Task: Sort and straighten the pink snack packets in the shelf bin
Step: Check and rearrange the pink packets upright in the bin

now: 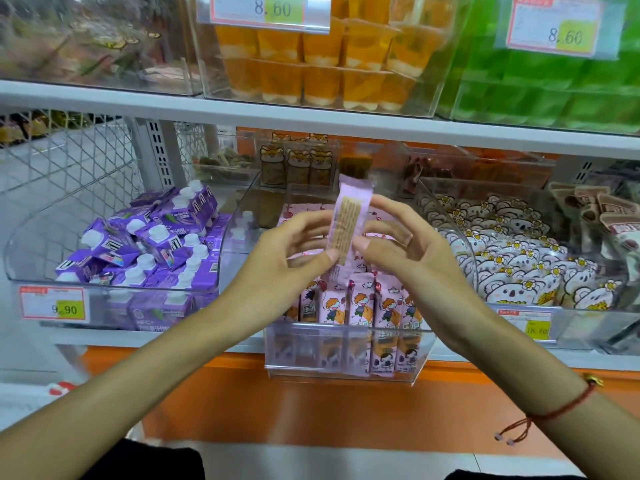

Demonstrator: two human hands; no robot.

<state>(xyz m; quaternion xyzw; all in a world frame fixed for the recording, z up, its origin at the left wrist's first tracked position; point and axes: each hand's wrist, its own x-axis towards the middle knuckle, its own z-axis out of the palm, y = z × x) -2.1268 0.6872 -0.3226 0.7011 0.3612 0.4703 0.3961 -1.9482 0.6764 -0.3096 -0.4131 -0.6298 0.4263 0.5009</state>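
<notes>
1. Both hands hold one pink snack packet [349, 225] upright above the clear shelf bin [346, 344]. The left hand [294, 251] pinches its lower left edge with the thumb, fingers behind. The right hand [398, 244] pinches the right edge the same way. The printed back panel faces the camera.
2. Step in hand, as judged: orient this packet and seat it in the row. Turn it so the cartoon front faces outward like its neighbours, keep it vertical, and lower it into a gap without tipping those already standing.
3. The bin holds a front row of pink packets [360, 306] standing upright, faces forward. Further back, behind the hands, more pink packets seem to lie flat, though this part is largely hidden.
4. Left neighbour bin: purple cartons [145, 244] with white caps, jumbled.
5. Right neighbour bin: koala-print packets [512, 258], loosely stacked.
6. Shelf above: orange jelly cups [311, 64] in a clear box.
</notes>
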